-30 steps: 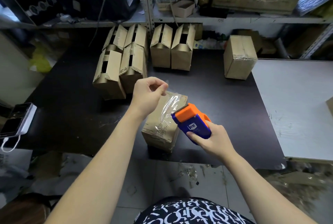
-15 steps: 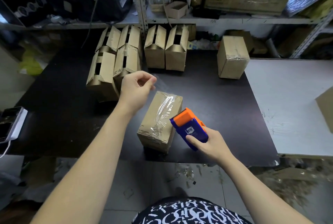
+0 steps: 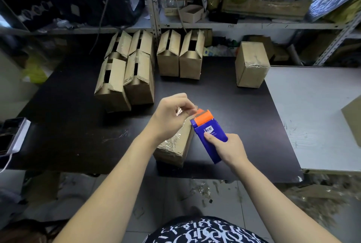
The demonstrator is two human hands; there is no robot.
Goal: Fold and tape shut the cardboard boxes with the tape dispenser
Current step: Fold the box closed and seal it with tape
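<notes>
One tape dispenser (image 3: 203,127) in right fingers (image 3: 209,137); left fingers (image 3: 182,104) pinch tape (image 3: 178,111).

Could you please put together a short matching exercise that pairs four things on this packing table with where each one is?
Things:
1. tape dispenser
2. phone
3. lone sealed box
4. open-flapped boxes

Places:
A. far left edge of the black table
B. clustered at the back of the table
C. in the right hand
D. back right of the table, standing apart

Pairs: 1-C, 2-A, 3-D, 4-B.
</notes>
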